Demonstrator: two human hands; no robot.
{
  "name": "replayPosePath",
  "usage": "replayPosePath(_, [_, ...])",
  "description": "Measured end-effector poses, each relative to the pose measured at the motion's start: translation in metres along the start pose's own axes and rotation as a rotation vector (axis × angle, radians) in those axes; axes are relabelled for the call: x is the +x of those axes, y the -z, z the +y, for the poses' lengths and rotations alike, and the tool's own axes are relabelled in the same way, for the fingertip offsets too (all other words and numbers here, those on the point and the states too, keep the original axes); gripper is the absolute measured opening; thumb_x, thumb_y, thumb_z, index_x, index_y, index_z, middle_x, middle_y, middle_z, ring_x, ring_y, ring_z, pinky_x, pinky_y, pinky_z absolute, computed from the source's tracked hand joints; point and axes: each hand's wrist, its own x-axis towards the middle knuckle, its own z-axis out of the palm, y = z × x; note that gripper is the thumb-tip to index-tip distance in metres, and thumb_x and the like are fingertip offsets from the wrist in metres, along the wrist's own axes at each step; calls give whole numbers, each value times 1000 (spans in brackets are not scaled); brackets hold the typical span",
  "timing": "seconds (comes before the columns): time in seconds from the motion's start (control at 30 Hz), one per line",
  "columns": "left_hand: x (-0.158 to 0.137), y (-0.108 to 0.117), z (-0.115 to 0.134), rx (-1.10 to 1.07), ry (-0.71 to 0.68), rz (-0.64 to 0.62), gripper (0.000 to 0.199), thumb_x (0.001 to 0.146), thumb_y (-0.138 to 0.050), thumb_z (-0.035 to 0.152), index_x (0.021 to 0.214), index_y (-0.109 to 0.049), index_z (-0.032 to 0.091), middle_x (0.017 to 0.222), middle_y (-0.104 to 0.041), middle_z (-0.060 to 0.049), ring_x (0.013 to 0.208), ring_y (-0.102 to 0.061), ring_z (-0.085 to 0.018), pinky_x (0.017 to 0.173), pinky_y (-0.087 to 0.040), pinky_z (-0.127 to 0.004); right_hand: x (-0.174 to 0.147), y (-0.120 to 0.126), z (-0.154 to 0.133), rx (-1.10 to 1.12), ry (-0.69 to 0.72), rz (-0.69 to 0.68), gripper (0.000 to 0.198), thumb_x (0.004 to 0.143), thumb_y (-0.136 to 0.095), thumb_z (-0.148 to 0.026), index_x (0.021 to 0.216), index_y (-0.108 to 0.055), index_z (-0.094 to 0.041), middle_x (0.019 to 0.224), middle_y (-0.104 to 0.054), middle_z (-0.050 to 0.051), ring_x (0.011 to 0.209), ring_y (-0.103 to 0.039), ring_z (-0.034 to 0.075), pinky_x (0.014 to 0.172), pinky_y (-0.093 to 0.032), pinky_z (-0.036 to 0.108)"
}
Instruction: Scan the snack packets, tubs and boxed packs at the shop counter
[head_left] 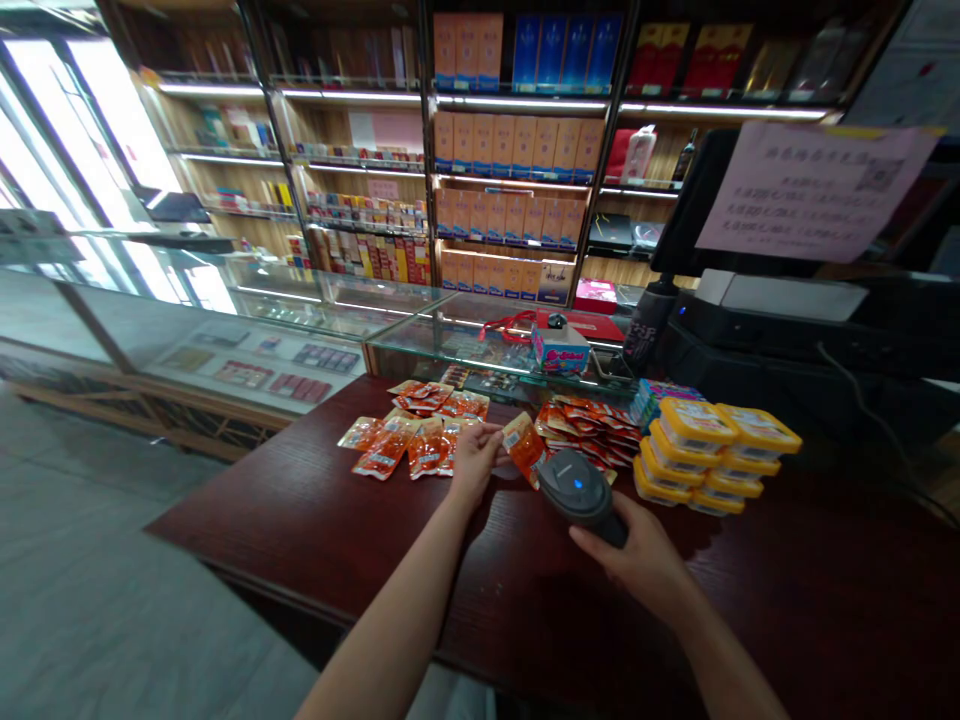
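My left hand (475,462) pinches the edge of one orange snack packet (523,447), held up off the counter. In my right hand (645,550) is a dark grey barcode scanner (576,490) with a blue light on top. The scanner's head points toward that packet and covers part of it. To the left of my left hand lie several orange packets (386,447), spread flat in loose rows. Behind the scanner stands a heaped stack of similar orange packets (589,428).
Yellow-lidded plastic tubs (694,425) are stacked at the right of the dark wooden counter (330,540). Farther back are a glass display case (420,325), a small colourful box (561,350) and a monitor with a pink sheet (814,190). Shelves of boxes (517,145) line the wall.
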Motion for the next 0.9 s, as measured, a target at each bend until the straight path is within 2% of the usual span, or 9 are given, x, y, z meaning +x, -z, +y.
replayPosePath(0.17, [3,3,-6,21,-7,16,31,65,-71,39,82,-58,16,69,-67,-2,59,-66,-17,58,-57,-32,-1,-1,-11,9,3,-55,38,71,-61,-48,94,-67,-19,54,-63,0,56,-61,19,50,-48,26])
replayPosePath(0.37, [4,4,-9,95,-45,30,28,69,-67,36,85,-60,14,75,-68,-5,63,-68,-19,60,-59,-34,-7,6,-12,-1,-22,-113,36,74,-60,-45,95,-66,-17,54,-63,0,59,-63,19,53,-49,26])
replayPosePath(0.43, [4,4,-10,71,-34,29,29,69,-68,37,84,-59,14,73,-68,-4,61,-67,-18,59,-58,-34,-9,9,-14,-6,-17,-133,36,75,-59,-45,97,-65,-17,63,-67,2,69,-65,21,60,-51,28])
replayPosePath(0.53, [6,4,-12,41,-22,36,29,66,-69,38,81,-57,16,70,-67,-2,59,-65,-16,56,-58,-31,-10,14,-15,-46,31,-139,36,76,-59,-41,102,-63,-17,90,-71,7,88,-65,23,76,-50,32])
replayPosePath(0.6, [7,4,-13,52,-26,48,28,66,-69,37,78,-56,16,67,-65,0,56,-63,-14,54,-56,-29,-9,15,-12,-151,23,-115,34,77,-58,-40,103,-62,-19,98,-70,8,91,-65,24,80,-48,33])
replayPosePath(0.73, [4,3,-13,87,-51,100,25,68,-67,38,76,-53,18,64,-62,2,56,-61,-13,52,-54,-27,-11,7,1,-494,-56,-1,31,80,-54,-43,103,-62,-25,85,-71,5,79,-67,25,64,-44,31])
replayPosePath(0.9, [10,9,-3,104,-107,205,25,70,-63,39,77,-54,17,63,-62,1,52,-58,-12,48,-50,-23,-15,-8,26,-676,81,103,31,83,-49,-33,110,-56,-22,98,-69,6,83,-65,22,68,-43,30])
